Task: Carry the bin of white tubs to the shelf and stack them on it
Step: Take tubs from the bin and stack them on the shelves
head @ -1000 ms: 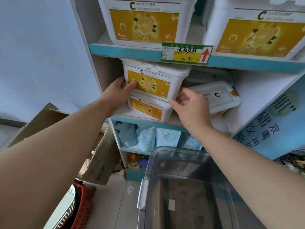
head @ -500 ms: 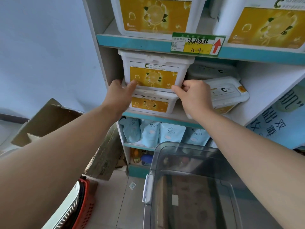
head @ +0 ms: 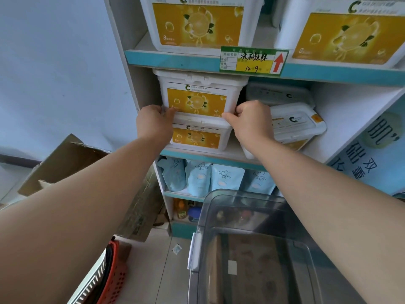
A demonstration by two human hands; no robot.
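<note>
Tub (head: 198, 93) labelled "C" is gripped by left hand (head: 153, 123) and right hand (head: 252, 120).

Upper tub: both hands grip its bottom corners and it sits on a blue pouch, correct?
No. The head view shows the left hand and right hand gripping the upper tub at its bottom corners, but what it sits on is a second white tub.

Two bare forearms (head: 87, 194) are seen, unclothed along their whole visible length. The left hand (head: 153, 123) and the right hand (head: 252, 121) are likewise bare, with knuckle creases faintly marked.
</note>
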